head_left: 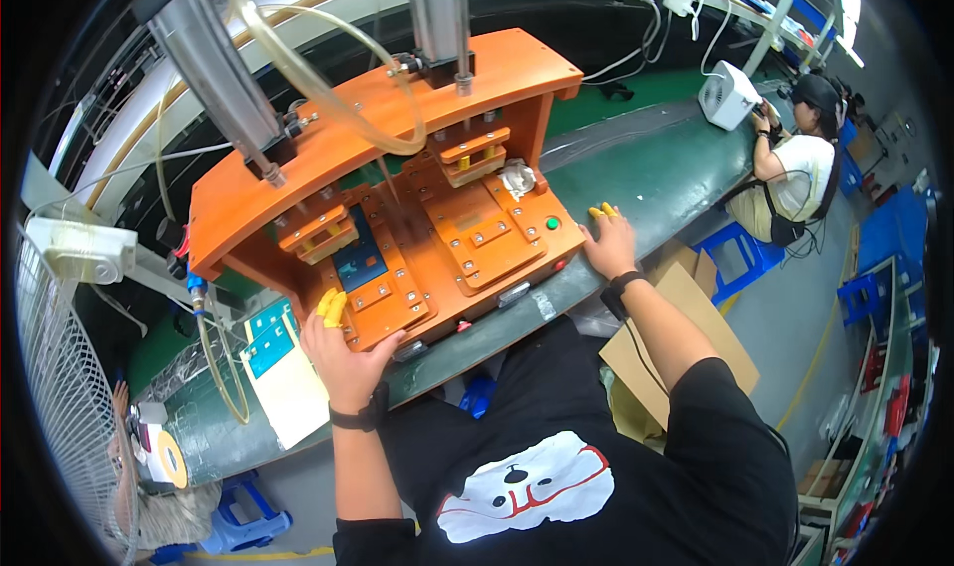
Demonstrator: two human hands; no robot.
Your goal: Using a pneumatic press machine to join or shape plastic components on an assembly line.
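Observation:
An orange press fixture (pixel 397 168) with two stations stands on the dark green bench. My left hand (pixel 343 352), yellow cots on its fingertips, rests on the front left corner of the fixture base, beside a dark blue panel (pixel 360 260) lying in the left nest. My right hand (pixel 608 240), also with yellow fingertip cots, lies flat on the bench at the fixture's right end, near a green button (pixel 553 223). Neither hand holds anything. The right nest (pixel 475 230) looks bare.
A white sheet with blue panels (pixel 281 367) lies left of the fixture. Clear hoses and two metal cylinders (pixel 214 59) rise above it. A fan grille (pixel 60 387) stands at the far left. Another person (pixel 795 159) sits further along the bench beside a white box (pixel 730 94).

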